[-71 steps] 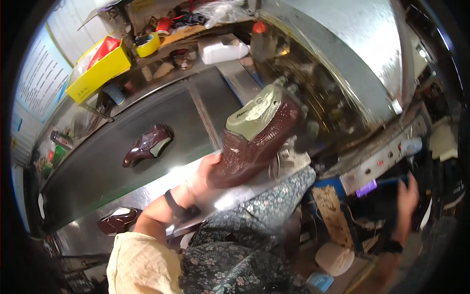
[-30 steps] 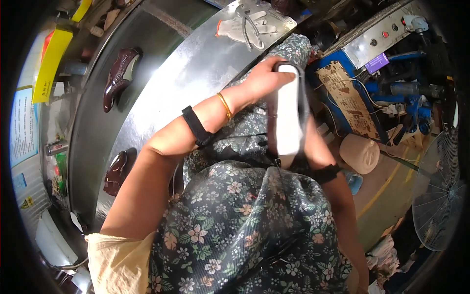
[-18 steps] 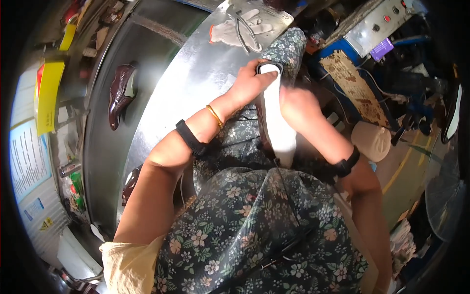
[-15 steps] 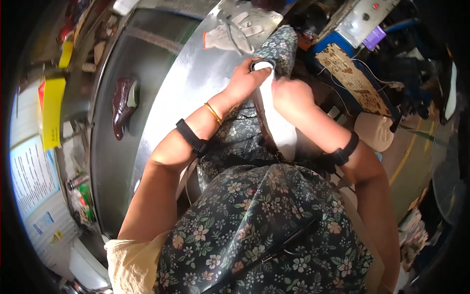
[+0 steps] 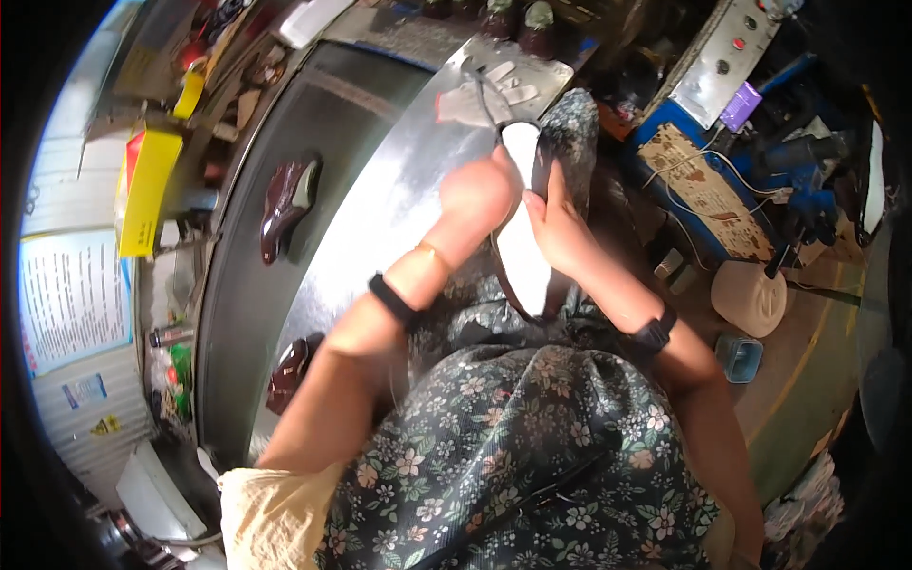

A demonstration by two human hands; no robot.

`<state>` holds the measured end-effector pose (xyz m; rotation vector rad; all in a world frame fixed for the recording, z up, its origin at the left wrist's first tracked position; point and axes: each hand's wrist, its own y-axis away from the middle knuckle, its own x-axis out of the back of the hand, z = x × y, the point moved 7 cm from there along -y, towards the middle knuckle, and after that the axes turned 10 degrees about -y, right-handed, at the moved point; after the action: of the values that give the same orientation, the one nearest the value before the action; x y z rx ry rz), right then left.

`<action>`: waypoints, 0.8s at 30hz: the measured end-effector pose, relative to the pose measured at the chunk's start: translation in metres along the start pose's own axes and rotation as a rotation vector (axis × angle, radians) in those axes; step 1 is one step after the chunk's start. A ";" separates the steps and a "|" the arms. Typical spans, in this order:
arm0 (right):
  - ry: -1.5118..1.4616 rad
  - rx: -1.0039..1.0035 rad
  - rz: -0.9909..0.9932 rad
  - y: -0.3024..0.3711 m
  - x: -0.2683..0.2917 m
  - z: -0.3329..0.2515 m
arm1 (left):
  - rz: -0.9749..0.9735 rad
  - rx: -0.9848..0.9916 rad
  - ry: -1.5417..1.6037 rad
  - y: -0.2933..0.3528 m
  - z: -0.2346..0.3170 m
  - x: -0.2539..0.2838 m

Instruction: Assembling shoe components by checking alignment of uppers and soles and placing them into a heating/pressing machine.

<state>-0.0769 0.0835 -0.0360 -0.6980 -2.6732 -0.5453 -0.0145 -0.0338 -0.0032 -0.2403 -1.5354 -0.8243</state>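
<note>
from my remote seat, i'm seeing the right hand (image 5: 559, 223) gripping the white-soled shoe (image 5: 524, 237) along its right side, sole facing my camera. the left hand (image 5: 478, 198) is blurring just left of that shoe; i cannot tell whether it is gripping. beyond the shoe, a pale glove (image 5: 464, 104) is lying on the metal desk (image 5: 408, 161); well left, a maroon shoe (image 5: 286, 209) is resting on the black belt (image 5: 237, 313).

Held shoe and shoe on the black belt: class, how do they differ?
The held shoe shows its white sole; the belt shoe shows its glossy maroon upper. The right hand grips the held shoe; the belt shoe lies untouched. Both toes point roughly down the picture.
</note>
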 end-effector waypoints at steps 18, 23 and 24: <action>-0.184 0.185 0.025 0.011 -0.006 0.016 | -0.223 0.047 0.774 0.026 -0.049 -0.050; -0.116 0.083 0.033 -0.001 -0.015 -0.004 | 0.159 -0.122 -0.168 -0.001 -0.011 0.022; -0.077 0.053 0.056 -0.001 -0.014 -0.008 | 0.157 -0.119 -0.166 -0.006 -0.012 0.026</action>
<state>-0.0645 0.0731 -0.0345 -0.7917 -2.7189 -0.4404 -0.0127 -0.0535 0.0181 -0.5210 -1.6005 -0.7866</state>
